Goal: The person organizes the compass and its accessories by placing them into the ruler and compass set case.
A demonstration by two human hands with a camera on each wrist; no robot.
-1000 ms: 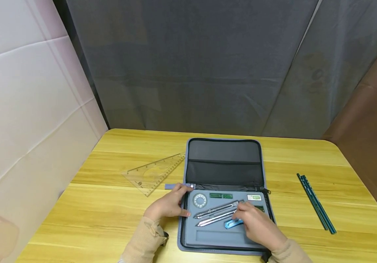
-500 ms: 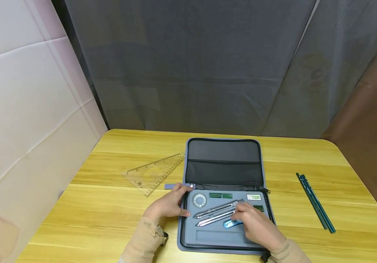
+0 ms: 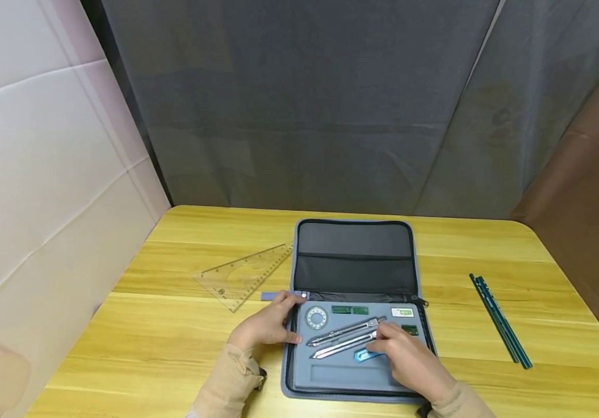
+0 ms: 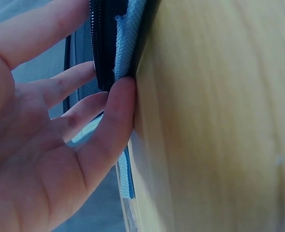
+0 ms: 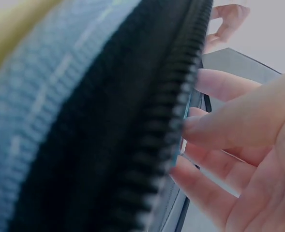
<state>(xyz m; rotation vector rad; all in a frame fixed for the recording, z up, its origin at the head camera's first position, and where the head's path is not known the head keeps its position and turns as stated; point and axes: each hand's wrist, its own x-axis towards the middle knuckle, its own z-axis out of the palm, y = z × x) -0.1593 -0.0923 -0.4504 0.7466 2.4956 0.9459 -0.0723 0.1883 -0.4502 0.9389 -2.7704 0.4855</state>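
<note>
Our right hand [image 3: 409, 357] pinches the blue eraser [image 3: 366, 355] in the case's foam tray, just below the compasses [image 3: 345, 338] — our left hand [image 3: 267, 325] rests straight-fingered against the zip case [image 3: 354, 255] edge, steadying it.

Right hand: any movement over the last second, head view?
Barely. The right hand stays over the grey foam tray of the open zip case, fingertips by the silver compass; the shift matches the slight camera drift.
</note>
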